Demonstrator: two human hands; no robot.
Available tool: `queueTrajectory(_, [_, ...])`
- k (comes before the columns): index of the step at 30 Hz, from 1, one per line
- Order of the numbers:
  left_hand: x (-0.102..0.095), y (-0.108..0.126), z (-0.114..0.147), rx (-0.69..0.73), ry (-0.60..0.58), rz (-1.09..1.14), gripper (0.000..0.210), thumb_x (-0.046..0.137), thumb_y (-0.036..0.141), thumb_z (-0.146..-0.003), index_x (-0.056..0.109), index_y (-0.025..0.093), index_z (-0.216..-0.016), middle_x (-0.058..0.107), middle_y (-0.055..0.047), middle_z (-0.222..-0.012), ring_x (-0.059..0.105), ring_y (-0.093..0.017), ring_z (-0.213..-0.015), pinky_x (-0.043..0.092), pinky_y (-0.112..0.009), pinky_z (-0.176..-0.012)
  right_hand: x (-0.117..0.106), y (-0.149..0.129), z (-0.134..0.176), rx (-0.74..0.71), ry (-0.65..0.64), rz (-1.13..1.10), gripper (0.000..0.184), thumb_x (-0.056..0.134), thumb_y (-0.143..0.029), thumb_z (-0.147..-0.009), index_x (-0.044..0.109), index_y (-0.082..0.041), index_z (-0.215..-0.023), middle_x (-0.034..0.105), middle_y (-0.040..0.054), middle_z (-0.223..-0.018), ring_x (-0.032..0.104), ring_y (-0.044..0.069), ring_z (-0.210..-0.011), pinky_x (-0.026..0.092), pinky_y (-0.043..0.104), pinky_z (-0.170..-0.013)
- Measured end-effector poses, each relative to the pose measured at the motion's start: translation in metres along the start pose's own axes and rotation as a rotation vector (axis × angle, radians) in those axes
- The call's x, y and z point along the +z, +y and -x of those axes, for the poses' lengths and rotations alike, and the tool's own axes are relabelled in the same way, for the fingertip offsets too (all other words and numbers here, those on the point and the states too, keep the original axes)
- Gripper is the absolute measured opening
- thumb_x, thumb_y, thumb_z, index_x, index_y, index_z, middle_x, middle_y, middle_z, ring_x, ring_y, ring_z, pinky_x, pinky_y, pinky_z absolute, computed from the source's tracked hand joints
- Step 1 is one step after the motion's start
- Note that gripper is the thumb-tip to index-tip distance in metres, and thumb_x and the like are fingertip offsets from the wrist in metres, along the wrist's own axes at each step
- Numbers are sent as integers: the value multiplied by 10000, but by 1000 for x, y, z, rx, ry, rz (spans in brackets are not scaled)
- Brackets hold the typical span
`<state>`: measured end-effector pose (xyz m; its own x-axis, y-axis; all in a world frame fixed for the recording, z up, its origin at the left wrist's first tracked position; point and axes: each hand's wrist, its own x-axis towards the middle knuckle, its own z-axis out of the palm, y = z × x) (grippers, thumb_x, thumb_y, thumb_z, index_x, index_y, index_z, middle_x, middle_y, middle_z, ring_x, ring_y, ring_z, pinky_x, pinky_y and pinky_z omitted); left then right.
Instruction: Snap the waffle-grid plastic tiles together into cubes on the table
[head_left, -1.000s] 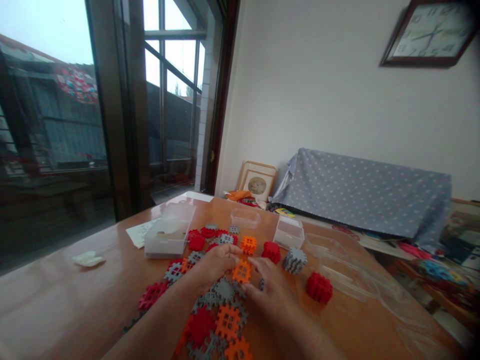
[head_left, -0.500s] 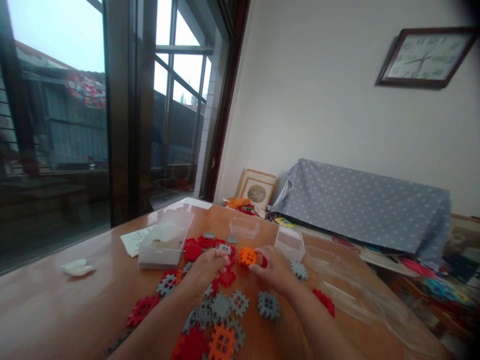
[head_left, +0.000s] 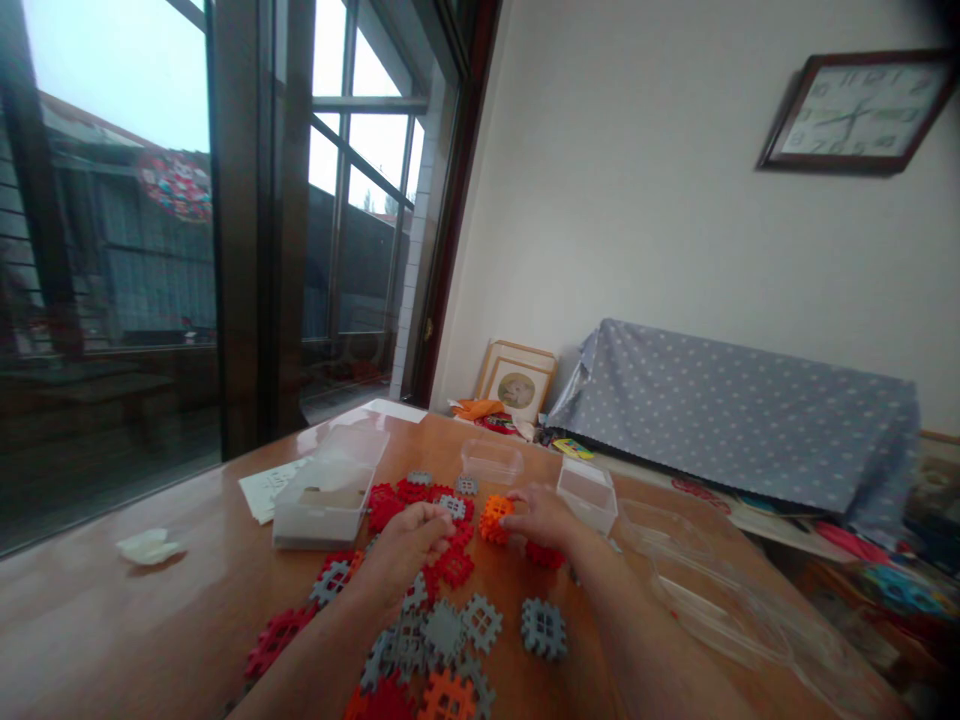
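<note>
My right hand [head_left: 546,515] is closed on an orange interlocking block [head_left: 496,519], with thumb and fingers at its right side. A red toothed piece [head_left: 544,555] lies just under that hand, partly covered by it. My left hand [head_left: 412,535] is over the pile with its fingers curled together; whatever they may hold is hidden. By its fingertips are a grey lattice piece [head_left: 453,506] and red toothed pieces [head_left: 456,567]. Closer to me, between the forearms, lie several grey pieces [head_left: 443,628], an orange one [head_left: 448,697] and a grey cube-like block [head_left: 544,628].
An open translucent box [head_left: 319,515] stands left of the pile, beside a printed sheet [head_left: 259,492]. A crumpled tissue [head_left: 148,547] lies at far left. Clear plastic containers [head_left: 491,462] are at the back, another box [head_left: 587,492] and clear trays [head_left: 705,590] on the right.
My right hand and the orange block have turned slightly, and the red piece beneath shows more. The right forearm now covers grey and red pieces at the right. The view has shifted slightly.
</note>
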<state>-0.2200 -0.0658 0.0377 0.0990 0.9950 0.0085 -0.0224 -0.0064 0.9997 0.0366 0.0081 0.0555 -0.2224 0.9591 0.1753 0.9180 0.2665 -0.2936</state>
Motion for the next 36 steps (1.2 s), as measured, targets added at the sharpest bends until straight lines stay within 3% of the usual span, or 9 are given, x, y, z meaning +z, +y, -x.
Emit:
queueTrajectory(6, [0,0,0,36,11,-6,340,635,498,-811,660,190,-954,709,-39,-953,630,-196,-850,466,-285,-756,-3,-6,4,-2,40,-25,561,776,-474,-702,717,-212,-1194,721,115,-1200,642,298,-1075,461,376,-935])
queueTrajectory(9, [2,2,1,53,15,-23,304,627,465,-827,650,188,-952,698,-30,-919,616,-180,-804,458,-276,-730,-20,-12,10,1,154,-58,630,736,-495,-753,650,-192,-1298,683,137,-1259,598,316,-1149,428,415,-978])
queueTrajectory(13, [3,8,4,62,26,-27,278,631,449,-826,642,189,-924,685,-19,-888,603,-170,-782,457,-272,-719,-52,-29,34,16,358,-123,468,544,-471,-914,634,-185,-1274,677,120,-1237,578,270,-1155,399,399,-1004])
queueTrajectory(17, [4,10,4,49,23,-18,282,655,439,-807,647,187,-933,674,-12,-879,607,-172,-805,470,-274,-744,-57,-59,96,88,516,-393,376,458,-508,-955,670,-198,-939,684,32,-844,607,193,-784,445,287,-707])
queueTrajectory(20, [5,9,2,56,14,-26,287,673,435,-794,652,180,-924,667,-9,-868,608,-168,-808,477,-278,-766,-30,-86,152,110,344,-565,366,493,-470,-942,567,-209,-696,558,-25,-647,520,147,-633,359,245,-575])
queueTrajectory(24, [7,9,2,61,19,-43,323,690,456,-775,662,181,-942,685,-13,-888,622,-169,-811,487,-280,-769,20,-106,200,197,117,-570,327,528,-380,-919,497,-202,-646,525,-39,-621,512,127,-624,290,230,-551])
queueTrajectory(26, [7,9,3,60,14,-47,348,701,474,-758,666,181,-941,699,-18,-889,632,-175,-808,493,-283,-767,36,-106,209,235,86,-546,318,534,-356,-908,472,-201,-637,490,-47,-604,488,118,-607,261,227,-537])
queueTrajectory(29, [7,10,3,58,22,-53,373,721,483,-729,665,177,-934,701,-22,-876,638,-185,-806,497,-284,-755,41,-102,211,245,97,-545,319,535,-328,-895,439,-202,-618,443,-61,-576,448,106,-579,245,227,-529])
queueTrajectory(36, [7,13,5,93,38,-54,340,706,458,-707,654,178,-893,674,3,-790,612,-170,-736,466,-270,-705,20,-91,216,193,38,-543,324,521,-297,-881,399,-206,-595,396,-72,-566,397,98,-565,251,228,-535])
